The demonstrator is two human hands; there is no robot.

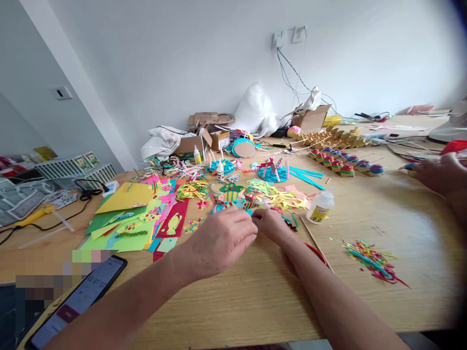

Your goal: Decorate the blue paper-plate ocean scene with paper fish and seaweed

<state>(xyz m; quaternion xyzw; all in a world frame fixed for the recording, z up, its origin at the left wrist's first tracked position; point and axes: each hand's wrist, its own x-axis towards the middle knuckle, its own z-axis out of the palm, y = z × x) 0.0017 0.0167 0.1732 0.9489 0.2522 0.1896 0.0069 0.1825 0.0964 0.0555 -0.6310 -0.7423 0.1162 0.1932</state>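
Wooden tabletop (pixel 204 313) is spread with craft materials. Coloured paper sheets (pixel 126 199) are stacked overlapping at left, presumably so that each colour is kept visible. Left hand (pixel 226 239) and right hand (pixel 270 225) are brought together at centre, fingers curled and nearly closed, likely for fine, steady handling; whether anything is pinched cannot be told, fingertips being mostly hidden. Transparent glue bottle (pixel 321 208) is stood near the right hand, apparently for easy reach. Green striped paper fish (pixel 230 193) is seen just beyond both hands.

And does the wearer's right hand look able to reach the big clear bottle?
Probably yes: the big clear bottle stands near the right hand, with only low things, like the wooden stick, between them.
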